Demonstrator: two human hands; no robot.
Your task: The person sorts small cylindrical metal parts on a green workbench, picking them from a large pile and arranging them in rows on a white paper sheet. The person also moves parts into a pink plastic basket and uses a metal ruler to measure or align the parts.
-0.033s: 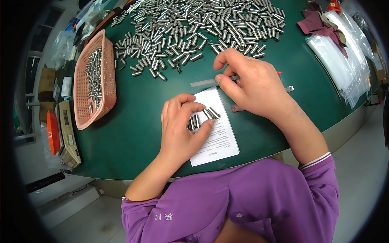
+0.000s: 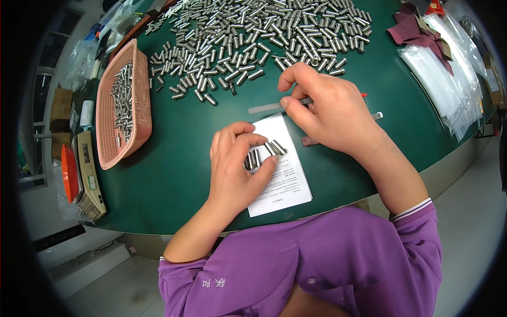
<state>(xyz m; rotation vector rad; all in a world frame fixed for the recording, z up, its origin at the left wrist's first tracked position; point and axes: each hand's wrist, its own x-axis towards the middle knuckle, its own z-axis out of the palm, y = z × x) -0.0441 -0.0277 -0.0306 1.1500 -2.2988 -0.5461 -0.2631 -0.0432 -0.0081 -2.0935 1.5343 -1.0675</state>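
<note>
My left hand [image 2: 235,161] rests on a white printed sheet [image 2: 288,195] with its fingers curled around several short, shiny metal pins [image 2: 256,158]. Beside its thumb tip, a few more such pins lie side by side on the sheet. My right hand [image 2: 327,105] hovers to the right and farther off, index finger bent and thumb apart from it, with nothing seen between them. Beneath that hand a narrow flat strip [image 2: 264,108], pale at its left end, lies on the green table; the hand hides much of it.
A large heap of metal pins [image 2: 253,42] covers the far table [image 2: 174,195]. At the left stand a pink perforated basket [image 2: 140,116] holding small metal parts and a beige device [image 2: 91,177]. Clear plastic bags [image 2: 443,84] and a maroon cloth [image 2: 417,31] lie at the right.
</note>
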